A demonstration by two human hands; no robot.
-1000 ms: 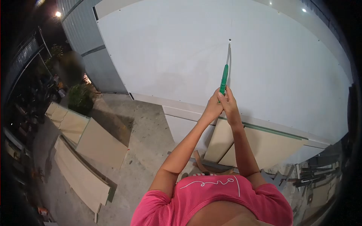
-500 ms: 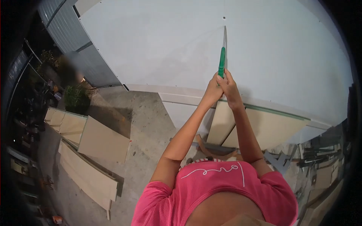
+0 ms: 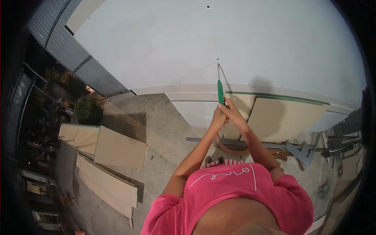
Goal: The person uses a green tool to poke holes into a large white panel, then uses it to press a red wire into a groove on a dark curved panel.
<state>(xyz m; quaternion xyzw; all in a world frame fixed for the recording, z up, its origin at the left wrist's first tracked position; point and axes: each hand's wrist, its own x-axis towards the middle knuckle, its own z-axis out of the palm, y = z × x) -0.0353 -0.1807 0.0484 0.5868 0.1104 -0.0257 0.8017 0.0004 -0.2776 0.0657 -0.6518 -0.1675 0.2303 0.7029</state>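
Observation:
Both my hands grip a green-handled screwdriver (image 3: 220, 91) in front of me. My left hand (image 3: 218, 119) wraps the lower handle from the left and my right hand (image 3: 232, 114) covers it from the right. The metal shaft points up, and its tip rests against a big white panel (image 3: 156, 43) standing upright. A small dark hole (image 3: 208, 7) in the panel sits well above the tip. My pink shirt (image 3: 231, 192) fills the bottom of the view.
Beige boards (image 3: 117, 147) lie on the concrete floor (image 3: 160, 129) to the left, others lean on the panel's foot at right (image 3: 286, 117). Scrap wood and metal pieces (image 3: 297, 150) litter the right. A potted plant (image 3: 88, 109) and corrugated wall (image 3: 74, 55) stand at left.
My hands and the screwdriver have come down the panel, away from the small hole. The view has tilted, so the hole now sits far above the tip.

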